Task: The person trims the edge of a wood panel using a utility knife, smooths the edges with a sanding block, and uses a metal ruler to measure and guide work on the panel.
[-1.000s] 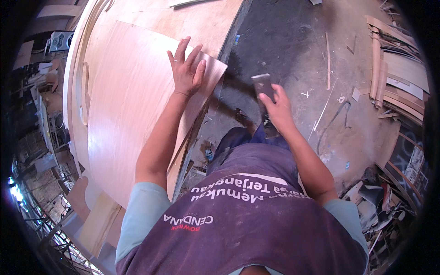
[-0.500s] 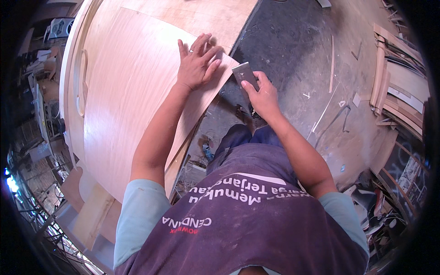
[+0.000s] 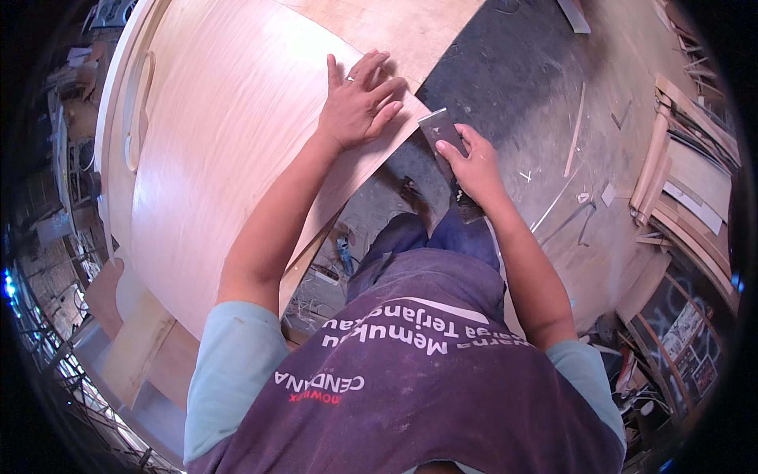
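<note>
A pale wood-grained panel (image 3: pixel 229 150) lies on a worktop, with one corner jutting out at its right. My left hand (image 3: pixel 355 107) rests on the panel close to that corner, fingers spread and nothing held. Just beside the corner, my right hand (image 3: pixel 476 167) grips a dark, flat, rectangular blade-like tool (image 3: pixel 442 132) with a bright edge at its far end. My thumb lies along the tool's face. That bright end is close to the panel's edge; I cannot tell whether they touch.
Bare pale board (image 3: pixel 403 31) shows beyond the panel, and a curved wooden strip (image 3: pixel 142 110) lies at its left. Thin offcuts (image 3: pixel 576 130) litter the grey floor (image 3: pixel 545 95). Wooden frames and boards (image 3: pixel 683 186) are stacked at the right. My legs stand near the worktop's edge.
The view has shifted a little, so panel and hands appear farther right. My left hand stays spread on the panel, and the blade-like tool stays in my right hand by the corner.
</note>
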Motion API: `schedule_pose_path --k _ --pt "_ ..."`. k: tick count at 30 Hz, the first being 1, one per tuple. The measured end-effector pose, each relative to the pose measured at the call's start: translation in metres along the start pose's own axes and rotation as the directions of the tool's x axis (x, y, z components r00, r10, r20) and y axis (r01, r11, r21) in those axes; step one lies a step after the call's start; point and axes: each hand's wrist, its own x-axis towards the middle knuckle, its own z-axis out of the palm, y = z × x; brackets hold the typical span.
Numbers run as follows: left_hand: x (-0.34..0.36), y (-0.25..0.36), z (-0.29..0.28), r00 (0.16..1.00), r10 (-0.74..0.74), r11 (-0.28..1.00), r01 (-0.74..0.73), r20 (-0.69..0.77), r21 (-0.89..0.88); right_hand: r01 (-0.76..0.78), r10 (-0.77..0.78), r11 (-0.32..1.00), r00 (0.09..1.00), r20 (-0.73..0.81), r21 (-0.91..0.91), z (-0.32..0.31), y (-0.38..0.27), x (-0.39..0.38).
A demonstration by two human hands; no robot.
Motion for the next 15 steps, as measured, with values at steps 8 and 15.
schedule_pose_path --k 8,15 --pt "0.0 -0.001 0.004 1.0 0.007 0.998 -0.008 0.021 0.063 0.011 -0.012 1.0 0.994 0.106 0.005 -0.011 0.011 0.013" --pt "0.0 -0.001 0.004 0.999 0.006 0.998 -0.008 0.037 0.062 0.009 -0.011 1.0 0.991 0.13 0.016 -0.013 -0.003 0.01"
